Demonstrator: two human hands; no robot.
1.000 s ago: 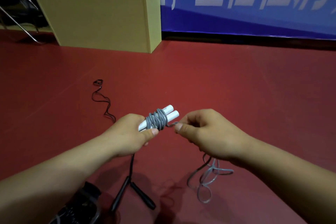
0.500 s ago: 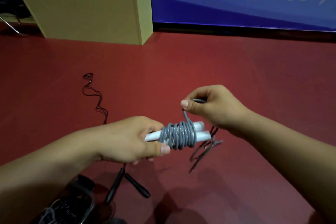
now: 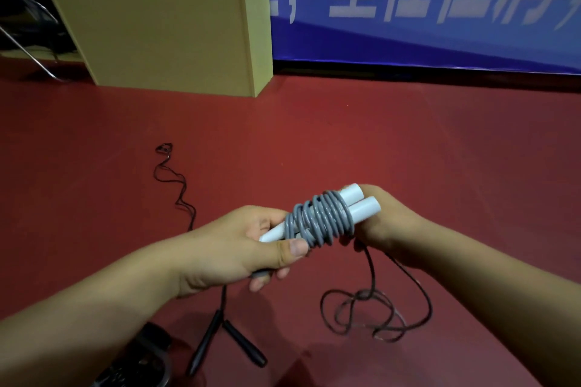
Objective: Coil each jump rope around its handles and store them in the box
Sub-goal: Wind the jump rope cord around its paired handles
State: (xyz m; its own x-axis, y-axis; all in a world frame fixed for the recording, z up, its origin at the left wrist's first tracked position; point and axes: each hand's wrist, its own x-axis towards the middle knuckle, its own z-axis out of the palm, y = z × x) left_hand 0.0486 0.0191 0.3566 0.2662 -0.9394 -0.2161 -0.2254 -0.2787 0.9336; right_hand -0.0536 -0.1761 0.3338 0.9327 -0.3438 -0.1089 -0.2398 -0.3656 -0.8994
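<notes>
My left hand (image 3: 239, 248) grips the near ends of two white handles (image 3: 361, 206) held side by side. A grey jump rope (image 3: 320, 220) is coiled in several turns around their middle. My right hand (image 3: 390, 223) is behind and under the far end of the bundle, closed on the rope's loose part. The rest of that rope (image 3: 377, 314) hangs down in loose loops just above the red floor. A black jump rope (image 3: 176, 185) lies uncoiled on the floor, its two black handles (image 3: 226, 342) below my left wrist.
A tan wooden box (image 3: 163, 28) stands on the floor at the back left. A blue banner (image 3: 424, 3) with white characters covers the back wall. Metal chair legs (image 3: 28, 50) show at the far left. A dark object (image 3: 138, 361) sits at the bottom edge.
My right hand has come down from above the bundle to behind its far end, adding a turn of grey rope. The loose loops have dropped lower. The view has tilted slightly.
</notes>
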